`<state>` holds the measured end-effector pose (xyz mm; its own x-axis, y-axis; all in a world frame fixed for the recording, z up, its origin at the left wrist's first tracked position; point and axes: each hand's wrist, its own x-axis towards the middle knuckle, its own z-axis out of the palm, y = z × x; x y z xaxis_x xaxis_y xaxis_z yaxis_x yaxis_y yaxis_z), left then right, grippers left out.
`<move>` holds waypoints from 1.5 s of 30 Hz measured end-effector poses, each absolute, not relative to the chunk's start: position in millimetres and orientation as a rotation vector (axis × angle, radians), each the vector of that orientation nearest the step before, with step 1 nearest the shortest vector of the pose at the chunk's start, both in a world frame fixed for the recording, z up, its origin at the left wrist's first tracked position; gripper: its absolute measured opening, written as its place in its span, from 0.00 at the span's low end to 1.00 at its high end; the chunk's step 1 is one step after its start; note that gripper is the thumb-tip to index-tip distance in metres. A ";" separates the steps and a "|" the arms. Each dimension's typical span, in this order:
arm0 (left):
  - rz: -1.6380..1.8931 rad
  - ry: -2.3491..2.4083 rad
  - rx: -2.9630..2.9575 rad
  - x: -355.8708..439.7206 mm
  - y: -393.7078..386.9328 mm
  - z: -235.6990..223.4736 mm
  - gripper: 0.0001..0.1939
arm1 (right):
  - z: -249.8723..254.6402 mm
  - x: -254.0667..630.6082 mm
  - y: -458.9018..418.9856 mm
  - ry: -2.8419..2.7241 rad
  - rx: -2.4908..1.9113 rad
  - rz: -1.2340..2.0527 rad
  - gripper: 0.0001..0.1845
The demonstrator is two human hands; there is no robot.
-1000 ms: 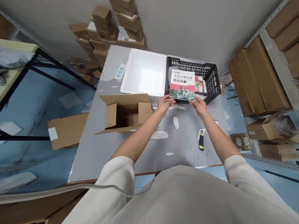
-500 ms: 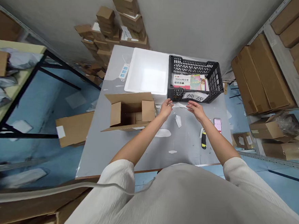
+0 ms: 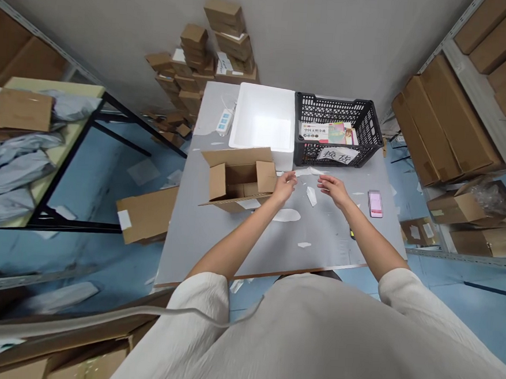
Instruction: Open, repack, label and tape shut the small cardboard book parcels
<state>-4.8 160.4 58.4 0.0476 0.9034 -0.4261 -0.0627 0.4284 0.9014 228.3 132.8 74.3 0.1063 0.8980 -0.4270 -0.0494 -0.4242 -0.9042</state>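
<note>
The book point(image 3: 315, 131) lies in the crate point(image 3: 299, 153), whose walls presumably keep it together with the others. In front of the crate, the left hand point(image 3: 285, 184) and right hand point(image 3: 332, 186) are apart, fingers loosely bent, apparently grasping nothing. Left of the crate is the tub point(image 3: 284, 160); the box point(image 3: 218, 181), front-left of it, has flaps spread, probably to free its mouth. The phone point(image 3: 375, 204) lies front-right of the crate, screen up, perhaps for reading.

Worn on the head, facing forward and down from above the shirt point(image 3: 303, 343) at six o'clock, wide across the nearby table point(image 3: 323, 229) to the wall point(image 3: 315, 38) at twelve.
</note>
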 end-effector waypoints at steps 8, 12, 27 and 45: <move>0.913 1.196 0.954 -22.9 121.7 74.0 0.15 | 73.6 212.1 108.2 -0.899 -1.569 1.457 0.12; 0.980 1.141 0.958 -30.5 107.9 83.3 0.12 | 74.5 206.3 106.3 -0.941 -1.549 1.487 0.12; 1.368 1.573 1.102 -115.2 45.7 94.0 0.16 | 59.8 166.9 93.2 -1.152 -1.456 1.628 0.16; 1.201 1.767 0.947 -248.7 76.4 34.7 0.43 | 62.6 76.8 101.5 -1.251 -1.627 1.281 0.37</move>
